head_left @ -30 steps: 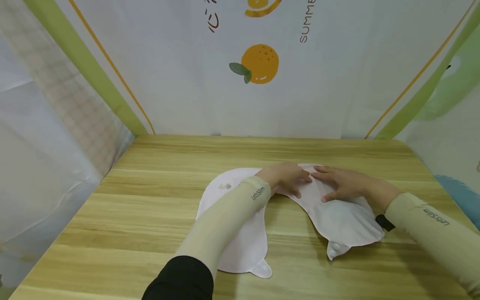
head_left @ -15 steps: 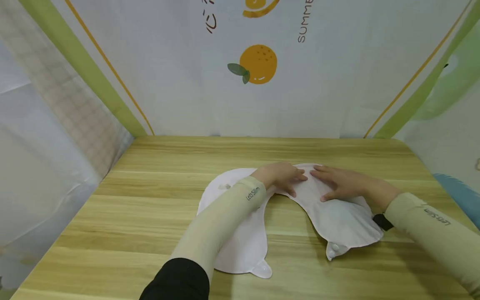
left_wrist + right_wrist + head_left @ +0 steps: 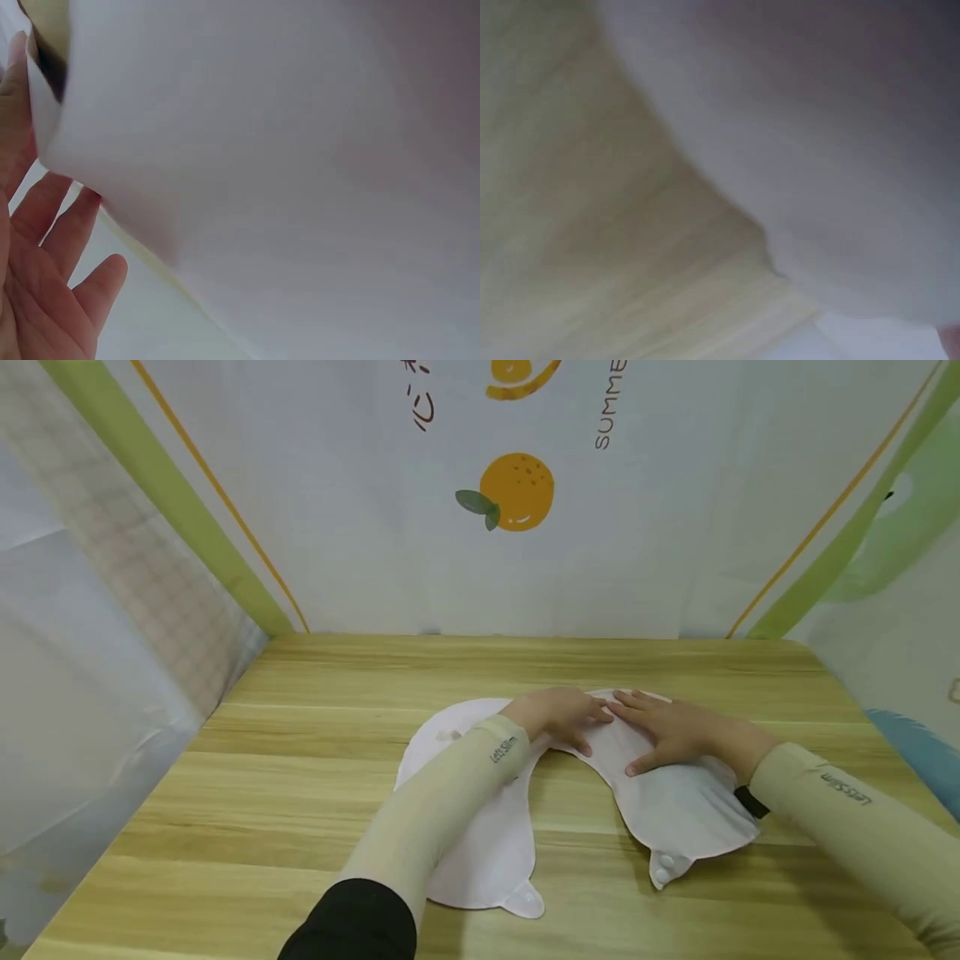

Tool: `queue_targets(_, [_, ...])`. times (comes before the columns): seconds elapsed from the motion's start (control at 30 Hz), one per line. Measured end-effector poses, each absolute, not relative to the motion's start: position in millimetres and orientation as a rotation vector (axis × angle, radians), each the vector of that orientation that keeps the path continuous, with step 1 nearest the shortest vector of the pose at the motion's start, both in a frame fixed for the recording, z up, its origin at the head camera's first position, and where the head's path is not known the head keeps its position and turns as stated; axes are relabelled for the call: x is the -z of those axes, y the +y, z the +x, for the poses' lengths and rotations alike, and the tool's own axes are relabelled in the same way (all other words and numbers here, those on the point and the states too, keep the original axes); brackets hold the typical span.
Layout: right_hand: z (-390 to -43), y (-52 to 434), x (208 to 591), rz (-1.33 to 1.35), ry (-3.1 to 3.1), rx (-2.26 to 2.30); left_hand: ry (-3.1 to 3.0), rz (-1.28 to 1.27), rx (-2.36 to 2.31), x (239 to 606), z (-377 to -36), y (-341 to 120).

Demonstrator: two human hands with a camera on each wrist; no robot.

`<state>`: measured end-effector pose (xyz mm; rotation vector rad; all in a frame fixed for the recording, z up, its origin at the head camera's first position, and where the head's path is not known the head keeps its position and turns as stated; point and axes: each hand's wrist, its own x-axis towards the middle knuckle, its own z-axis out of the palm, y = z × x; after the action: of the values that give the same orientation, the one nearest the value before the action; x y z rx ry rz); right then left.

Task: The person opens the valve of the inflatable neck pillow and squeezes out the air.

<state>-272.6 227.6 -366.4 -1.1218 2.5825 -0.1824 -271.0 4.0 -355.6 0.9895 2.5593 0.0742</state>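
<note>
The white pillow (image 3: pixel 487 856) lies on the table (image 3: pixel 225 827) in the lower middle of the frame. It makes a bent shape like an upside-down U. Its round bend is near the middle of the frame and its two ends point down.

The right hand (image 3: pixel 675 731) has just slid a little to the left, so now its fingertips are just beside the fingers of the left hand (image 3: pixel 558 714). The pillow's right end came along a tiny bit, down and to the left, and its tab (image 3: pixel 667 867) moved with it. The left end, with its own tab (image 3: pixel 525 902), stayed where it was.

The right hand is spread wide and flat on top of the pillow. It presses but does not grab. The left hand hardly moved. Its fingers are apart and a bit bent, touching the cloth near the bend, and they do not seem to hold on tight. The left wrist view shows some fingertips hidden behind the pillow's edge.

I think this means the hands are working on the bend together, pushing or smoothing it. The right end has creases, so that side does not look smooth yet.
</note>
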Motion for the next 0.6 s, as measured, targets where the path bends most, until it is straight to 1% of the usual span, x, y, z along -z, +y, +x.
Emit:
queue_targets(0.4, [-272.8, 230.2, 366.3, -1.129, 2.575, 0.171, 2.586, 0.921, -0.105, 355.2, -268.9, 0.2])
queue_targets(0.6, [-273.1, 230.1, 365.4, -1.071, 2.545, 0.191, 2.581, 0.938, -0.105, 354.8, -269.0, -9.5])
